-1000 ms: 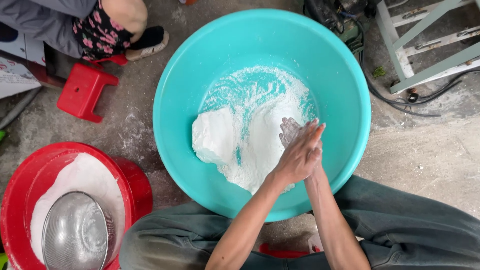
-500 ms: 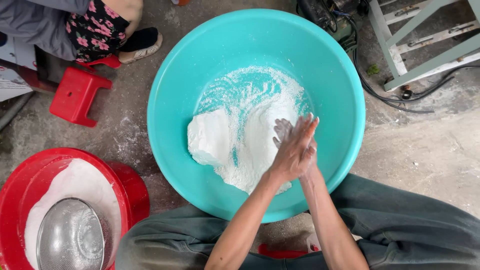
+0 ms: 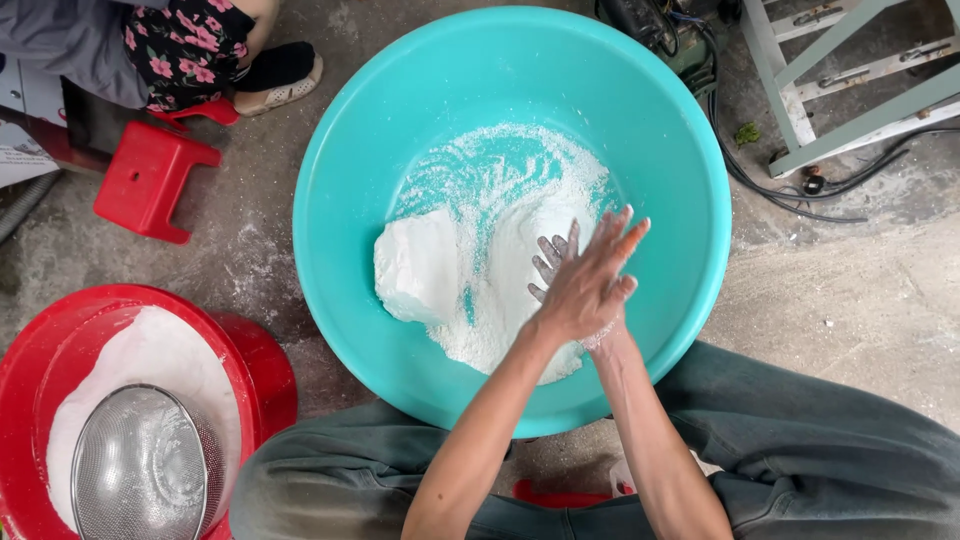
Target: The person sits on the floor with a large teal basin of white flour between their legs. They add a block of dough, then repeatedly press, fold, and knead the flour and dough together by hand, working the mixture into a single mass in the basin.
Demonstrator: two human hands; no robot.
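Hands rubbing together over the flour

The camera has drifted, the basin (image 3: 400, 120) now sitting right of where it was. Lower left, a red tub (image 3: 250, 350) holds a sieve (image 3: 145, 465); mid-frame lies the flour (image 3: 470, 270); left hand (image 3: 585, 290) presses flat on right hand (image 3: 555, 262), pinching nothing.

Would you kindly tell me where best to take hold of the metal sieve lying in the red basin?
Probably grip the metal sieve by its round rim, coming from above: it lies mouth-up on the white powder in the red basin, its rim exposed all round, and no handle shows in this view.
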